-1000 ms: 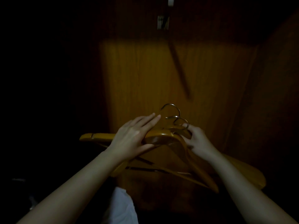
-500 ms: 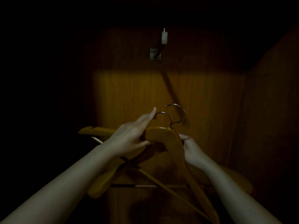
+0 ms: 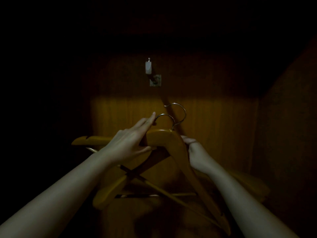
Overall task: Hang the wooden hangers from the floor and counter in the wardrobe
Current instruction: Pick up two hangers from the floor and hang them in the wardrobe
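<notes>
— What fills most of the view?

— The wardrobe. Its wooden back panel is lit in a band across the middle. The right side wall angles in close beside the right forearm. The left side is too dark to make out.

— Where are the wooden hangers?

— The wooden hangers are held up in the air in front of the back panel, at least two of them, crossed over one another. The front one's arm slopes down to the lower right. Another arm points left, its notched tip past the left wrist. Their lower bars cross underneath.

— And the hands?

— The left hand lies over the top of the front hanger with its fingers stretched out and the thumb tucked under, pinching the wood. Its forefinger touches the tip of the nearer hook. The right hand is half hidden behind the sloping arm, fingers curled against the bundle. Which hanger it grips I cannot tell.

— The other hook?

— The farther hook stands higher and to the right. Both open leftward.

— What is above them?

— A wall bracket on the back panel, well above the hooks and a little left, with a pale end piece. A slanting shadow runs from it down behind the hooks, and bare panel lies between.
</notes>
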`<state>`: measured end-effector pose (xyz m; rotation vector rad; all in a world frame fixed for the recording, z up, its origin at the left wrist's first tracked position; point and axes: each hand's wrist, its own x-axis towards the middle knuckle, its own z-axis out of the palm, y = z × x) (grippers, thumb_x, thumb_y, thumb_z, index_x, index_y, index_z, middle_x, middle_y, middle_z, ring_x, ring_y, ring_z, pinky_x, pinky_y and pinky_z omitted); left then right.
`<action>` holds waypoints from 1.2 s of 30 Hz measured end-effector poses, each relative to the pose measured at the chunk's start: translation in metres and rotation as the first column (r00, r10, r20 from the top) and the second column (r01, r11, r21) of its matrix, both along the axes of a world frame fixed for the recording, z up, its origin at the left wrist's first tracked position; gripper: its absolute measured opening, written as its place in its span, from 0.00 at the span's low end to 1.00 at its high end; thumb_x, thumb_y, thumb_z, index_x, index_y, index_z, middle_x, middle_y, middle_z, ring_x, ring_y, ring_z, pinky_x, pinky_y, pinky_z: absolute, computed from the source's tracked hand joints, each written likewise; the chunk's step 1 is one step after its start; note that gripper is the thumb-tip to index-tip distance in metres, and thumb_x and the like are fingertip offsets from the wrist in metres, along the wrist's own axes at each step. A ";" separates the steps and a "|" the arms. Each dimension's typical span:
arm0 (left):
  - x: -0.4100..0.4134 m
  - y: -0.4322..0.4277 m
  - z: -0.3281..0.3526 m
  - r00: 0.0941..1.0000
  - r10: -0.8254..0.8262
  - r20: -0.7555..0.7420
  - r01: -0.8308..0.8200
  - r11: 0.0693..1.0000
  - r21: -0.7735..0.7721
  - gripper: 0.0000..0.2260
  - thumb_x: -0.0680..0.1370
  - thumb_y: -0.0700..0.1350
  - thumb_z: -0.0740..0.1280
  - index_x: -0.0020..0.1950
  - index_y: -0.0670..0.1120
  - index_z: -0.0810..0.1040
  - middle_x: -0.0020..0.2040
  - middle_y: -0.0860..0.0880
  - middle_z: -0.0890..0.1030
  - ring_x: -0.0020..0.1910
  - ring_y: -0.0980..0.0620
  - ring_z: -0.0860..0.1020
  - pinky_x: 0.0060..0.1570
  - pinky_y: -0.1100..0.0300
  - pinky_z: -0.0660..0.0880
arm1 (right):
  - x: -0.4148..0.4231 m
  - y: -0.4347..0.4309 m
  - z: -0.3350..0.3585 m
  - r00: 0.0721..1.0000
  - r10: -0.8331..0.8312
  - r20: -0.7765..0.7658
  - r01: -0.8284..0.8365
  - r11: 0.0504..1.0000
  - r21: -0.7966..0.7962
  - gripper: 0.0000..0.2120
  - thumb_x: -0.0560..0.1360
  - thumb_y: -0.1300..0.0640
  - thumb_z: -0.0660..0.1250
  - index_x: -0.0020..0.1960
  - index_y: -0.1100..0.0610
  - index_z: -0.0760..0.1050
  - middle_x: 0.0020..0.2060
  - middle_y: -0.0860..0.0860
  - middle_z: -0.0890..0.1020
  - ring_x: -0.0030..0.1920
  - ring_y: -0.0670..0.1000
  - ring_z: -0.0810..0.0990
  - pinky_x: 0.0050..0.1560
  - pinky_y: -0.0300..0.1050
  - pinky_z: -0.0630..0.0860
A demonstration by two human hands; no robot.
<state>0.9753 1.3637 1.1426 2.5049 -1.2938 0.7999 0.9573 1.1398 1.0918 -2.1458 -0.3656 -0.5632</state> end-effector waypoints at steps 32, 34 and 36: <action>0.136 -0.016 -0.001 0.870 0.371 -0.324 -0.423 0.900 -0.107 0.41 0.74 0.46 0.68 0.76 0.55 0.42 0.78 0.51 0.46 0.77 0.48 0.49 0.72 0.39 0.58 | 0.138 0.023 0.131 0.958 -0.252 0.135 0.254 0.967 -0.002 0.19 0.80 0.58 0.57 0.71 0.59 0.63 0.67 0.59 0.70 0.64 0.54 0.70 0.57 0.38 0.72; 0.140 -0.015 -0.005 0.863 0.364 -0.351 -0.428 0.895 -0.125 0.41 0.74 0.47 0.68 0.76 0.55 0.43 0.78 0.51 0.46 0.77 0.49 0.49 0.72 0.40 0.58 | 0.143 0.025 0.128 0.944 -0.299 0.139 0.305 0.952 -0.026 0.23 0.79 0.57 0.60 0.72 0.58 0.60 0.70 0.59 0.66 0.69 0.57 0.66 0.64 0.47 0.68; 0.143 -0.014 -0.008 0.862 0.359 -0.359 -0.428 0.894 -0.133 0.41 0.74 0.47 0.68 0.76 0.55 0.43 0.78 0.51 0.46 0.77 0.49 0.49 0.72 0.40 0.59 | 0.146 0.026 0.124 0.935 -0.317 0.160 0.326 0.945 -0.030 0.24 0.78 0.56 0.60 0.73 0.57 0.59 0.71 0.58 0.64 0.71 0.58 0.64 0.67 0.52 0.65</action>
